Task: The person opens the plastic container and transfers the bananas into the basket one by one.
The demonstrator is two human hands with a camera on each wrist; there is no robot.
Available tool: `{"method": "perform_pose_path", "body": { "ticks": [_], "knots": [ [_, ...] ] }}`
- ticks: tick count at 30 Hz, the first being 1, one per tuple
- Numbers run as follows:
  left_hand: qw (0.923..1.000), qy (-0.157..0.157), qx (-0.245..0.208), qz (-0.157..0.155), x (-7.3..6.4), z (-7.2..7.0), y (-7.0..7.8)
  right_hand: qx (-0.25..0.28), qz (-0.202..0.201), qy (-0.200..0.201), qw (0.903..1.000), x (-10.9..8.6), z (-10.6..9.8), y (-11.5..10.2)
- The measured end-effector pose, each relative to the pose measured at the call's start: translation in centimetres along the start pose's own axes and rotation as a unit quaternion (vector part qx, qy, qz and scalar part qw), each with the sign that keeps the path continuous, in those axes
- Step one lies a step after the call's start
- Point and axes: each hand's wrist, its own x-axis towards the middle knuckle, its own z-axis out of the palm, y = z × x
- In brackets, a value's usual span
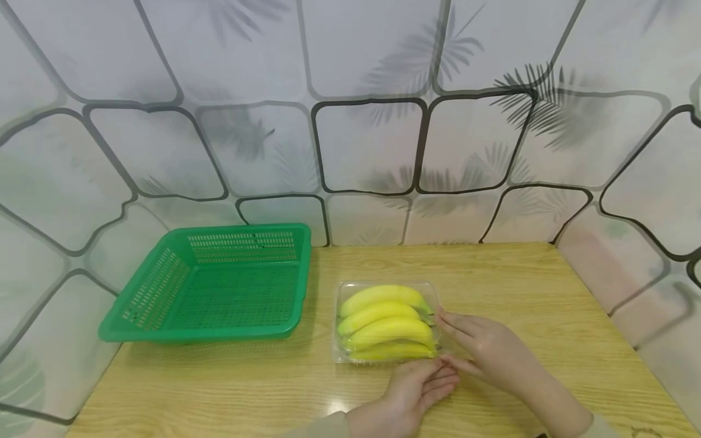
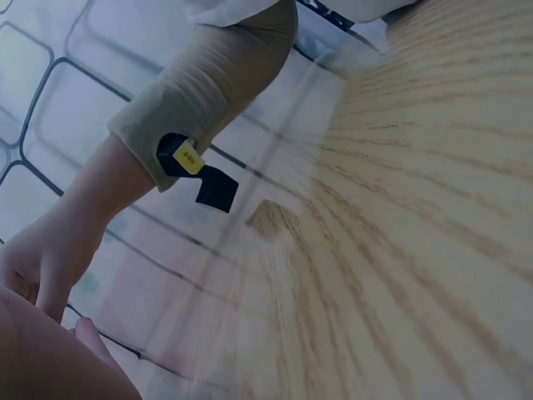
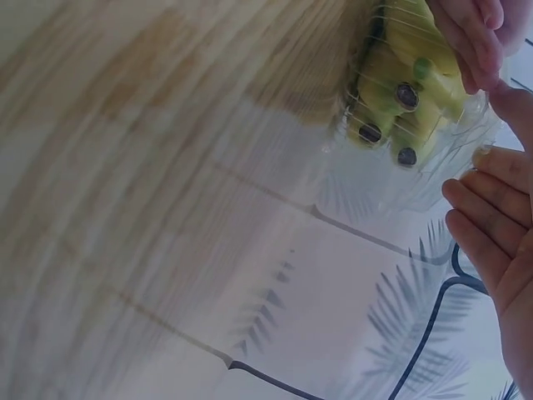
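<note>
Several yellow bananas (image 1: 386, 322) lie side by side inside a clear plastic box (image 1: 336, 331) on the wooden table. Their dark-tipped ends face the right wrist camera. At the box's near right corner is my left hand (image 1: 408, 389), its fingers pointing right along the front edge. My right hand (image 1: 487, 347) is beside the right wall, its fingertips right at the rim. The right thumb meets the left fingertips at the corner. In the right wrist view, the fingers (image 3: 491, 196) of the right hand are extended and slightly bent next to the clear plastic.
A green plastic basket (image 1: 199, 333) with slotted walls stands to the left of the box, near the back of the wooden table (image 1: 493, 274). Patterned walls (image 1: 367, 146) enclose the table at the back and sides. A dark strap (image 2: 218, 190) hangs at the right sleeve.
</note>
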Motion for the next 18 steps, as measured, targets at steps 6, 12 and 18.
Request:
{"method": "perform_pose_path", "body": {
  "ticks": [6, 12, 18],
  "knots": [
    [0.9997, 0.0, 0.013, 0.019, 0.15, 0.0, -0.3, -0.009, -0.019, 0.019, 0.9996, 0.08, 0.21, 0.11],
    [0.9993, 0.004, 0.019, 0.031, 0.27, 0.01, -0.5, -0.021, -0.037, 0.028, 0.9987, 0.25, 0.23, 0.17],
    [0.999, 0.013, 0.023, 0.036, 0.27, 0.12, -0.67, -0.042, -0.05, 0.026, 0.9975, 0.27, 0.32, 0.18]
  ]
}}
